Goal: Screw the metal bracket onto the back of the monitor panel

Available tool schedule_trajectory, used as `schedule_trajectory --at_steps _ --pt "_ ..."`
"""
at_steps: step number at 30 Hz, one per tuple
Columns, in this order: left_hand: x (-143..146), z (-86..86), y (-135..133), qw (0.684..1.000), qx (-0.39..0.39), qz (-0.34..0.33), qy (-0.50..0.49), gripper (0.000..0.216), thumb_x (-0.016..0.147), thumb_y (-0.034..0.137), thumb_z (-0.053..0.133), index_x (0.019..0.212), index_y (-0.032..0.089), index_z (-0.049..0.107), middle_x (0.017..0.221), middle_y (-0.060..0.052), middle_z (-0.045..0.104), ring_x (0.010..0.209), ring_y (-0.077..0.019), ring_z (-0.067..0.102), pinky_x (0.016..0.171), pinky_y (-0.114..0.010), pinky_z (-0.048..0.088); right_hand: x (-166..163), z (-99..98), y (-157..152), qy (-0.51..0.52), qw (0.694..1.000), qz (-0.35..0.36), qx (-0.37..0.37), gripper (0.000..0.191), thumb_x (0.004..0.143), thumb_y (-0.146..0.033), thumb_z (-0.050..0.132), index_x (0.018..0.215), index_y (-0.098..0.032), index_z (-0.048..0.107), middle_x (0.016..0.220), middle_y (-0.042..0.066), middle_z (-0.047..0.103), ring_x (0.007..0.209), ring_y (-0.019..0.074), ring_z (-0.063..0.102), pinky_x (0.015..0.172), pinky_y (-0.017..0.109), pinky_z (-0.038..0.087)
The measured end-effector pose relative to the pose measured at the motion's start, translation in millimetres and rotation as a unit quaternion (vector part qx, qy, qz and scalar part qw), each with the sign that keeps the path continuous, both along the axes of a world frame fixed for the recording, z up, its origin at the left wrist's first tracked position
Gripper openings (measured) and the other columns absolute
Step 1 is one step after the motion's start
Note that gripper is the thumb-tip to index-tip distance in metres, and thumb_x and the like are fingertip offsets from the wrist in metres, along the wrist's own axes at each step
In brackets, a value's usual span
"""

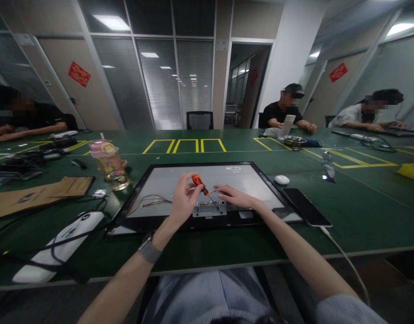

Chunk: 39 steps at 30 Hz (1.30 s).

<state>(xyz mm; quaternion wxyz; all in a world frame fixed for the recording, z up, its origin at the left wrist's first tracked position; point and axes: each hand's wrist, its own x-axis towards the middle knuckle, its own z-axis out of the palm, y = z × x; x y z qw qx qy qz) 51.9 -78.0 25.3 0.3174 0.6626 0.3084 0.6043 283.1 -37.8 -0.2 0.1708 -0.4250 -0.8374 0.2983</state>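
Observation:
My left hand [185, 198] is closed around an orange and black screwdriver [200, 184]. The tool tilts, its shaft pointing down toward a metal bracket with ports [209, 209]. That bracket sits near the front edge of a flat display panel [153, 180], which lies with its grey-white side up inside a black frame. My right hand [238, 197] rests over the panel beside the bracket, fingers stretched out toward the screwdriver's tip. Whether the fingertips press on a part there, I cannot tell. Thin wires [153, 199] run across the panel's left side.
Left stand a pink-lidded drink bottle [109, 164], a brown paper bag [41, 193] and a white power strip [63, 243] with black cables. Right lie a phone [306, 206] on a charging cable and a white earbud case [281, 180]. Other people sit across the green table [362, 216].

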Motion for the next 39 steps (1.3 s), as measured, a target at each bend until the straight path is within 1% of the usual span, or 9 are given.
schedule_trajectory --at_steps 10,15,19,23,27,31,34,36,39 --pt "0.2 -6.9 3.4 1.000 0.014 0.004 0.013 0.031 0.089 0.029 0.059 0.117 0.020 0.050 0.110 -0.006 0.054 0.091 -0.0177 0.070 0.073 -0.027 0.061 1.4 -2.6 0.4 0.003 1.000 0.011 0.021 0.060 0.087 -0.063 0.048 0.135 -0.027 0.049 0.153 0.004 0.038 0.143 0.0249 0.031 0.121 0.047 0.011" --pt "0.7 -4.5 3.5 0.998 0.044 0.009 0.042 0.029 0.090 0.027 0.058 0.117 0.021 0.052 0.114 -0.007 0.052 0.090 -0.0157 0.069 0.073 -0.026 0.061 1.6 -3.1 0.7 -0.003 1.000 0.010 0.020 0.063 0.086 -0.064 0.047 0.136 -0.025 0.048 0.153 0.007 0.037 0.143 0.0243 0.030 0.122 0.046 0.010" --pt "3.8 10.9 -1.7 0.986 0.101 0.002 0.133 0.030 0.092 0.024 0.054 0.122 0.022 0.054 0.115 -0.007 0.054 0.093 -0.0154 0.065 0.074 -0.026 0.060 1.8 -2.5 -0.7 0.012 1.000 0.012 0.013 0.069 0.083 -0.070 0.045 0.136 -0.026 0.048 0.151 0.006 0.040 0.143 0.0266 0.031 0.121 0.047 0.012" --pt "10.0 34.5 -6.7 0.953 0.180 -0.027 0.244 0.038 0.096 0.018 0.044 0.133 0.023 0.048 0.120 -0.010 0.057 0.107 -0.0194 0.060 0.093 -0.036 0.054 1.5 0.0 -2.0 0.010 1.000 0.023 0.013 0.068 0.085 -0.070 0.043 0.138 -0.027 0.046 0.150 0.005 0.042 0.142 0.0274 0.032 0.121 0.049 0.008" --pt "19.9 53.9 0.2 0.927 0.224 -0.070 0.292 0.038 0.096 0.013 0.040 0.131 0.023 0.051 0.127 -0.009 0.057 0.121 -0.0208 0.053 0.103 -0.040 0.046 0.8 -0.3 -0.6 0.011 0.999 0.031 0.028 0.065 0.086 -0.068 0.043 0.133 -0.023 0.051 0.140 0.007 0.053 0.133 0.0303 0.042 0.119 0.051 0.018" --pt "29.1 52.2 11.5 0.936 0.238 -0.082 0.247 0.026 0.093 0.017 0.052 0.116 0.022 0.062 0.106 -0.006 0.064 0.099 -0.0169 0.062 0.089 -0.034 0.052 0.7 -2.3 1.1 0.015 0.999 0.026 0.032 0.059 0.086 -0.063 0.046 0.129 -0.025 0.053 0.140 0.006 0.053 0.131 0.0308 0.045 0.116 0.052 0.023" --pt "29.9 41.8 14.2 0.955 0.248 -0.005 0.161 0.017 0.087 0.026 0.063 0.102 0.020 0.067 0.091 -0.004 0.059 0.084 -0.0153 0.060 0.078 -0.032 0.053 0.8 -0.7 -0.4 0.010 0.999 0.024 0.024 0.054 0.087 -0.060 0.048 0.128 -0.026 0.054 0.141 0.005 0.052 0.131 0.0302 0.045 0.116 0.052 0.023" --pt "27.0 37.6 13.6 0.959 0.238 -0.006 0.154 0.018 0.089 0.028 0.060 0.103 0.019 0.067 0.091 -0.004 0.058 0.085 -0.0159 0.059 0.080 -0.033 0.052 0.8 1.7 -2.3 0.009 1.000 0.024 0.019 0.053 0.088 -0.059 0.047 0.129 -0.026 0.053 0.141 0.005 0.052 0.132 0.0300 0.044 0.117 0.052 0.022" --pt "21.4 37.4 13.4 0.974 0.166 -0.061 0.144 0.028 0.096 0.024 0.043 0.116 0.020 0.063 0.107 -0.009 0.060 0.100 -0.0178 0.060 0.090 -0.036 0.050 0.6 4.7 -4.6 0.007 1.000 0.014 0.009 0.057 0.088 -0.059 0.047 0.132 -0.024 0.051 0.142 0.007 0.050 0.135 0.0298 0.040 0.118 0.052 0.021"
